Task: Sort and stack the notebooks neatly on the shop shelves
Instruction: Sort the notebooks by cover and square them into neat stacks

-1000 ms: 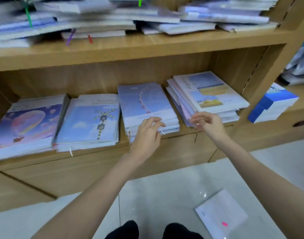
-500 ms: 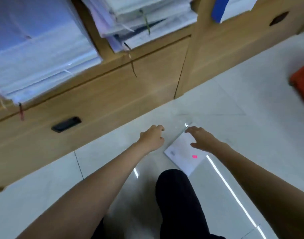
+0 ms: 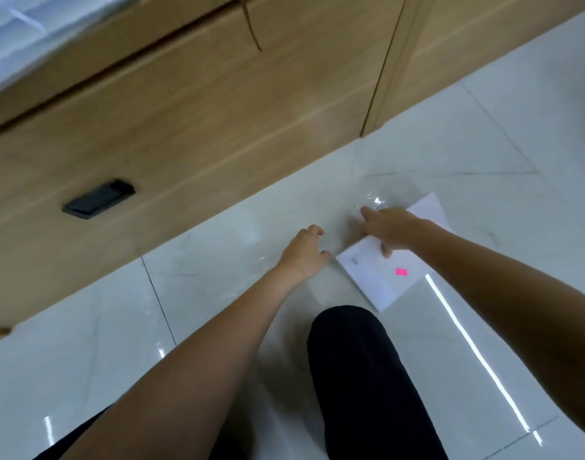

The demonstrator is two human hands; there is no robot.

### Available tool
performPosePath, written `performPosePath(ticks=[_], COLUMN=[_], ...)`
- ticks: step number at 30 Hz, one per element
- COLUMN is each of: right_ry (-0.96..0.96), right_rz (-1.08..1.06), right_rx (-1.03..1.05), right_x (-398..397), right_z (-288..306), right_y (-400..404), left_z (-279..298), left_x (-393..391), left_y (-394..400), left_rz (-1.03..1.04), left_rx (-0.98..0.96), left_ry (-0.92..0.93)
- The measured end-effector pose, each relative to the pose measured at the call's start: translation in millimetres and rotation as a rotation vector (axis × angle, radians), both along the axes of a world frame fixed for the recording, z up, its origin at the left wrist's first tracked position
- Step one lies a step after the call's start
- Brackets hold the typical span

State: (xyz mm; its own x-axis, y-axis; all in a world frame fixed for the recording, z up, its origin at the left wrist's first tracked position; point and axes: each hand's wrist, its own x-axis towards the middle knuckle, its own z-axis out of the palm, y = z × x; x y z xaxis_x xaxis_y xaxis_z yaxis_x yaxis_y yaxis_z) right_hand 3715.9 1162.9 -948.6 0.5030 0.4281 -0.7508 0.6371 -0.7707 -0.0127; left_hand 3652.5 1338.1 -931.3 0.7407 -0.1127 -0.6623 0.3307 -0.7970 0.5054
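A white notebook (image 3: 377,280) with a small pink sticker lies flat on the glossy floor tiles, inside a clear plastic wrap that sticks out past its far edge. My right hand (image 3: 392,230) lies across the notebook's far part, with the fingers stretched toward the plastic and the thumb down on the cover. My left hand (image 3: 304,252) hovers just left of the notebook's near-left corner. Its fingers are loosely curled and hold nothing, and the thumb tip is almost at the corner.
A wooden drawer front (image 3: 201,127) with a black recessed handle (image 3: 98,199) runs along the floor right behind the hands. The edge of a notebook stack (image 3: 15,28) shows on the shelf at top left. My knee in black trousers (image 3: 361,366) is just below the notebook.
The view dropped from the shelf to the floor. Both hands left the shelf stacks and came down to the floor notebook. My right hand now rests on it, and my left has closed in on its corner.
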Motion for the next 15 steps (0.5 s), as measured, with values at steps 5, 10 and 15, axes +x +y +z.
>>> performPosePath(ticks=[5,10,15], right_ry=[-0.126,-0.126,-0.184], right_rz=[-0.191,-0.442,-0.425], right_rx=[0.329,0.724,0.984], right_x=[8.1,-1.0,-26.2], right_z=[84.6,221.3,352.7], right_y=[12.1,28.3,65.0], left_z=[60.8,175.5,308.0], left_x=[10.3,10.5,-29.0], left_y=[10.4,53.3,112.0], left_rz=[0.067,0.106,-0.11], left_rx=[-0.006,-0.059,0.033], left_ry=[-0.118,-0.388,-0.63])
